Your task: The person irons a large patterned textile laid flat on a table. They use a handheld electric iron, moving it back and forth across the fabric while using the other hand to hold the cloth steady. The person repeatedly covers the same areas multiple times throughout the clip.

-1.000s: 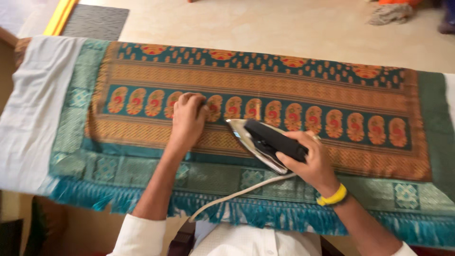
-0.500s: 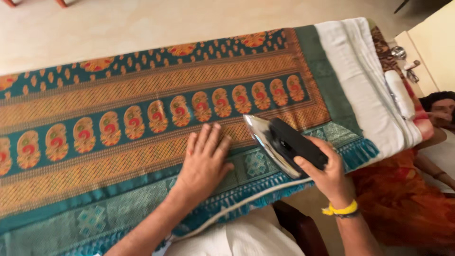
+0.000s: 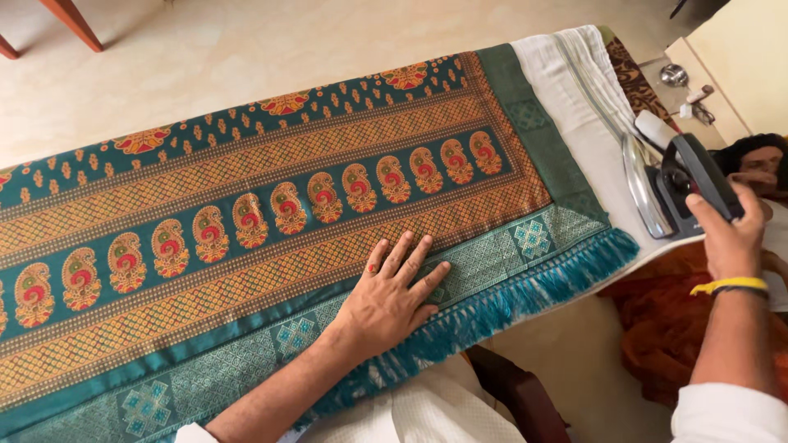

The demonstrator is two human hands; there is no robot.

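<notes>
Looking down from the head camera, I see the left hand (image 3: 392, 295) lying flat and released, fingers spread, on the teal and gold patterned cloth (image 3: 271, 205) near the front edge of the ironing table. It presses the woven border just above the teal fringe (image 3: 525, 299), which hangs over this front edge. The right hand (image 3: 726, 234) is closed around the black handle of the electric iron (image 3: 669, 184). The iron stands tilted, with its shiny soleplate turned toward the patterned cloth, on the white cloth (image 3: 574, 107) at the right end of the table, very close to the front right corner. A yellow band (image 3: 730, 285) is on the right wrist.

Several things can go wrong, in my judgement. The iron is near the corner, so if the grasp loosens it may tip over the edge, where orange fabric (image 3: 657, 328) lies below. If the soleplate is hot and rests long on the white cloth, it can scorch it. The left fingers are well apart from the iron, but they lie on the cloth where an iron travels, so a burn is possible. The fringe could also catch and drag the cloth.
</notes>
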